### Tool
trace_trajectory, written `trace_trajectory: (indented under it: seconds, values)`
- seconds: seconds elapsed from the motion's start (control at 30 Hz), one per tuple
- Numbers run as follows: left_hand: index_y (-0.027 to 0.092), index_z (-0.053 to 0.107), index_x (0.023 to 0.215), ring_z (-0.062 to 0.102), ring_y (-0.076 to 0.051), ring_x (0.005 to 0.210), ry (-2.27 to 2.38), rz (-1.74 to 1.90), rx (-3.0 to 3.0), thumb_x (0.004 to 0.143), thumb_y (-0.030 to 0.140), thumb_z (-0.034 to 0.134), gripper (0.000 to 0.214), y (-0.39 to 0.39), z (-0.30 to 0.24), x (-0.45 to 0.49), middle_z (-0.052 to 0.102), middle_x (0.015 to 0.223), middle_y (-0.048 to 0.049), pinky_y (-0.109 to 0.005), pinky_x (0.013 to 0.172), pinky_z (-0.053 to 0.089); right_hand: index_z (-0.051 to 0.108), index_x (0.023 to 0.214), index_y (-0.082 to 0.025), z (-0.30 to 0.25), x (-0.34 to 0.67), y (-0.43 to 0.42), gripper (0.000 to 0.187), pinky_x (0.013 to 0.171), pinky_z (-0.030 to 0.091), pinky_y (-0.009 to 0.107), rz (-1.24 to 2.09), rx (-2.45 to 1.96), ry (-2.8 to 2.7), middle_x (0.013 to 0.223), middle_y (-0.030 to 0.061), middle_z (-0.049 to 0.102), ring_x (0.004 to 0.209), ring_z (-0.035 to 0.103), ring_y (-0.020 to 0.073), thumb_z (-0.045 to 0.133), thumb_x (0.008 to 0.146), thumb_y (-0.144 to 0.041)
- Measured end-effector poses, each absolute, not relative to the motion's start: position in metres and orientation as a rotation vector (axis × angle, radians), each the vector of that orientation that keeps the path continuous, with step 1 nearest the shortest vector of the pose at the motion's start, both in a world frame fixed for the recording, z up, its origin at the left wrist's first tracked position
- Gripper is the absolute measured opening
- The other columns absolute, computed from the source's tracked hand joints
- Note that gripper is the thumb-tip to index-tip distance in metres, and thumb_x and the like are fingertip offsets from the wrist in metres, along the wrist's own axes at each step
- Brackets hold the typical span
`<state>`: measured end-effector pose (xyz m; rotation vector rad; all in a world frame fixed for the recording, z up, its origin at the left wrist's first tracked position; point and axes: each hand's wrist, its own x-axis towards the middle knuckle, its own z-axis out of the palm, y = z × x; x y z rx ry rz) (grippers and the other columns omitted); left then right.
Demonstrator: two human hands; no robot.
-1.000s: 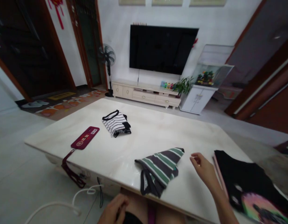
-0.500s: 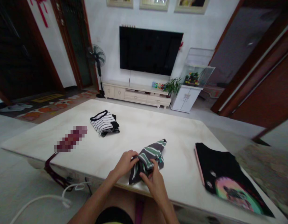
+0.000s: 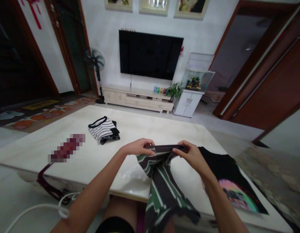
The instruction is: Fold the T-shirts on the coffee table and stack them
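A green, grey and white striped garment [image 3: 162, 184] hangs unfolded in front of me, its lower part dropping past the table's front edge. Its dark upper band is stretched between both hands. My left hand [image 3: 141, 148] pinches one end of that band, thumb below and fingers above. At the other end, my right hand [image 3: 189, 152] grips the band with thumb and fingers closed. Whether the garment is a top or shorts I cannot tell. To the left on the table lies a folded black-and-white striped garment [image 3: 103, 129].
On the right of the white table [image 3: 135, 124] lies a black T-shirt [image 3: 232, 181] with a rainbow print, partly behind my right forearm. A blurred-out dark red item [image 3: 67, 147] with a strap lies at the left. A white cable [image 3: 38, 207] runs below the table edge.
Both hands have lifted the striped garment from the table and moved apart. It was bunched up and now hangs open between them. The view has shifted slightly right.
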<state>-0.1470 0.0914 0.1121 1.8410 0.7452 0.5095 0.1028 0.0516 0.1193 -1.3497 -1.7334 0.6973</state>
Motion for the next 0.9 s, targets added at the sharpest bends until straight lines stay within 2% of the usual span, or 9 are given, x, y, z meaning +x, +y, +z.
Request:
trace_trajectory:
  seconds: [0.1,0.27,0.37,0.53,0.6,0.67,0.7,0.77,0.9]
  values:
    - [0.014,0.062,0.076,0.050,-0.011,0.063,0.898,0.598,2.068,0.067,0.019,0.056,0.012,0.102,0.119,-0.141,0.056,0.067,0.0023,-0.021,0.057,0.037,0.052,0.071,-0.020,0.143,0.107,0.057,0.008,0.053,0.034,0.024,0.248,-1.471,-1.844,0.058,-0.0039,0.051,0.055,0.047,0.0123,0.056,0.065,-0.023]
    - [0.015,0.063,0.078,0.054,-0.016,0.078,0.936,1.019,2.046,0.067,0.017,0.047,0.020,0.113,0.120,-0.150,0.062,0.079,-0.0015,-0.024,0.072,0.040,0.057,0.093,-0.018,0.168,0.134,0.059,0.033,0.057,0.035,0.024,-0.132,-1.534,-1.980,0.064,-0.0016,0.054,0.059,0.050,0.0140,0.045,0.063,-0.015]
    - [0.016,0.060,0.081,0.054,-0.014,0.073,0.896,1.146,1.799,0.070,0.022,0.044,0.020,0.106,0.125,-0.156,0.060,0.075,0.0004,-0.024,0.068,0.041,0.063,0.080,-0.019,0.173,0.155,0.052,0.023,0.060,0.037,0.026,-0.207,-1.658,-2.081,0.069,0.0030,0.061,0.064,0.055,0.0166,0.045,0.067,-0.018]
    - [0.017,0.048,0.059,0.044,-0.011,0.055,0.954,1.169,1.719,0.077,0.035,0.042,0.026,0.081,0.139,-0.147,0.044,0.056,0.0043,-0.021,0.054,0.036,0.063,0.060,-0.021,0.180,0.171,0.042,0.021,0.049,0.033,0.024,0.073,-1.767,-2.423,0.054,0.0005,0.059,0.049,0.051,0.0132,0.046,0.070,-0.018]
    - [0.016,0.050,0.058,0.042,-0.010,0.052,1.045,1.095,1.798,0.072,0.032,0.052,0.022,0.076,0.144,-0.140,0.042,0.052,0.0052,-0.020,0.051,0.033,0.062,0.056,-0.021,0.194,0.171,0.052,0.018,0.047,0.031,0.024,-0.037,-1.846,-2.370,0.049,-0.0001,0.056,0.045,0.049,0.0131,0.049,0.066,-0.014]
    - [0.015,0.056,0.063,0.046,-0.010,0.055,1.069,1.075,1.821,0.066,0.021,0.055,0.007,0.072,0.148,-0.131,0.048,0.055,0.0047,-0.020,0.052,0.035,0.063,0.062,-0.020,0.217,0.163,0.070,0.018,0.049,0.033,0.026,-0.306,-1.917,-2.146,0.053,0.0020,0.057,0.049,0.051,0.0157,0.048,0.065,-0.012]
    - [0.015,0.059,0.069,0.049,-0.011,0.059,1.022,1.088,1.790,0.064,0.016,0.053,0.008,0.069,0.149,-0.126,0.052,0.060,0.0040,-0.020,0.054,0.038,0.064,0.069,-0.019,0.230,0.154,0.081,0.019,0.052,0.035,0.027,-0.447,-1.888,-1.997,0.058,0.0039,0.059,0.054,0.053,0.0175,0.046,0.067,-0.011]
    - [0.015,0.061,0.085,0.054,-0.012,0.068,0.839,1.112,1.664,0.061,0.009,0.048,0.028,0.060,0.147,-0.113,0.060,0.072,0.0023,-0.021,0.062,0.043,0.062,0.085,-0.016,0.256,0.124,0.103,0.026,0.060,0.038,0.030,-0.626,-1.647,-1.751,0.072,0.0075,0.062,0.066,0.056,0.0203,0.039,0.074,-0.010]
    - [0.012,0.062,0.096,0.058,-0.014,0.074,0.623,1.017,1.382,0.059,0.006,0.046,0.040,0.025,0.121,-0.077,0.065,0.081,-0.0017,-0.024,0.069,0.046,0.055,0.094,-0.017,0.265,0.033,0.126,0.030,0.076,0.041,0.031,-0.460,-0.932,-1.763,0.089,0.0062,0.061,0.084,0.055,0.0177,0.032,0.079,-0.005]
